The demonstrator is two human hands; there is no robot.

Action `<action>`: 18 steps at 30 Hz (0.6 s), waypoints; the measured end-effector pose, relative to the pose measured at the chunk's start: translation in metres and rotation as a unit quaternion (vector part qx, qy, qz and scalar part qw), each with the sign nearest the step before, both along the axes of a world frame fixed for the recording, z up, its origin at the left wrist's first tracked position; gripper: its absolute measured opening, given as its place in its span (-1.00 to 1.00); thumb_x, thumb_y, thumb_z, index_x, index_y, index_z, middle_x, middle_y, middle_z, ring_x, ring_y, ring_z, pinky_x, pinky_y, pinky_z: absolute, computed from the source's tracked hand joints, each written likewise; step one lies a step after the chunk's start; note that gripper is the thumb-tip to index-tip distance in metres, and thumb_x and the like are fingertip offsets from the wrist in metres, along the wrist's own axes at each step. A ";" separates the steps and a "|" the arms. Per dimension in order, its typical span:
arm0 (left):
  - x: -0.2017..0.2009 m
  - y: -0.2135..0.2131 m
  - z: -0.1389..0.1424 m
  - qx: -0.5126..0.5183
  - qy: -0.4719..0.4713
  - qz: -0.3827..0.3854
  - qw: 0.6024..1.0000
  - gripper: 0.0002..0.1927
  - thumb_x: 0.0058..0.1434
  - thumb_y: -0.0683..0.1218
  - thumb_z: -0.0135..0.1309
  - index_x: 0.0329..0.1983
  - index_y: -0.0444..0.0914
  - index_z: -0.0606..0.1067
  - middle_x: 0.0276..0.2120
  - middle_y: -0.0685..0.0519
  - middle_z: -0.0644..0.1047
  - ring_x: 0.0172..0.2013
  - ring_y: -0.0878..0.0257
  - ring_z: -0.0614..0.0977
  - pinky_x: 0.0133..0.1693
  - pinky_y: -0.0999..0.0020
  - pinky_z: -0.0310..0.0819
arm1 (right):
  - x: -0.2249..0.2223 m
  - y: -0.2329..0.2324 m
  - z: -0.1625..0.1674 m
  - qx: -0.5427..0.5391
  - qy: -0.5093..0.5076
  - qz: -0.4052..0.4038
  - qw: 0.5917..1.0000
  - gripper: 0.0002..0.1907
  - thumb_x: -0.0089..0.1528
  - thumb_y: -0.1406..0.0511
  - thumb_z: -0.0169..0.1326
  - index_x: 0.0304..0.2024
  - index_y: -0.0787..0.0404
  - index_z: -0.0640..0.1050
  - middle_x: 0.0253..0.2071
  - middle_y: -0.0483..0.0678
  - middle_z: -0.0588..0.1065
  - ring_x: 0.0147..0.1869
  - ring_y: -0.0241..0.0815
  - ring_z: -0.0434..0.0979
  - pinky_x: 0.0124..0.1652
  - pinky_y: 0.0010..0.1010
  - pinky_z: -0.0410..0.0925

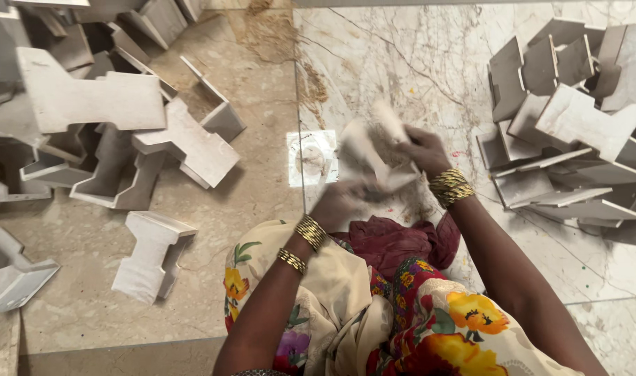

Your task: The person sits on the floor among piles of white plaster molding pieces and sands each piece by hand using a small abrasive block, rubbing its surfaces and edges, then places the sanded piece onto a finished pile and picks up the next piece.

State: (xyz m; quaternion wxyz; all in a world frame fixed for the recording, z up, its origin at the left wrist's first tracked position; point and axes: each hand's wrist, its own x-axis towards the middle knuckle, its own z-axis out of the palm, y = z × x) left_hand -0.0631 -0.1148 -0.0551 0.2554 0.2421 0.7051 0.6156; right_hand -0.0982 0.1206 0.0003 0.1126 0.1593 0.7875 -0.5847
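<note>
Both hands on one pale block [373, 157] over floor [429, 63] centre: right hand [422, 150] grips its top, left hand [342, 202] (blurred) closed at lower edge w/ cloth; looks mid-rubbing, next needs a turn.

free: floor strip [429, 63] btwn piles | blocked: left pile [95, 104], right pile [575, 125]

I seem to be in a floor-level workshop: heaps of identical pale notched blocks [123, 132] lie either side of my hands on dusty marble flooring [415, 63].
</note>
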 end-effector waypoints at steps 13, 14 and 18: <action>-0.045 0.000 -0.059 0.246 -0.263 0.352 0.864 -0.71 0.36 -0.18 0.05 0.13 -0.28 0.50 -0.08 0.02 0.64 -0.15 0.34 0.69 -0.15 0.45 0.67 | 0.007 0.001 -0.017 0.117 -0.110 -0.052 0.986 -0.44 0.51 -0.01 -0.06 -0.06 0.38 0.63 -0.10 0.32 0.63 -0.15 0.07 0.62 -0.19 -0.22 0.53; -0.045 -0.001 -0.061 0.236 -0.269 0.354 0.864 -0.71 0.35 -0.18 0.08 0.12 -0.29 0.50 -0.08 0.03 0.64 -0.14 0.34 0.68 -0.15 0.45 0.65 | 0.007 0.003 -0.021 0.214 -0.072 -0.029 0.974 -0.41 0.57 0.00 -0.06 -0.11 0.39 0.69 -0.16 0.32 0.65 -0.15 0.09 0.59 -0.18 -0.21 0.51; -0.044 0.006 -0.044 0.249 -0.219 0.323 0.886 -0.69 0.36 -0.17 0.15 0.14 -0.34 0.53 -0.11 -0.04 0.64 -0.21 0.27 0.62 -0.25 0.36 0.54 | 0.013 0.009 -0.028 0.302 0.321 -0.036 0.897 -0.73 0.36 0.27 0.12 0.04 0.31 0.57 -0.05 0.10 0.51 -0.10 -0.08 0.60 -0.22 -0.35 0.54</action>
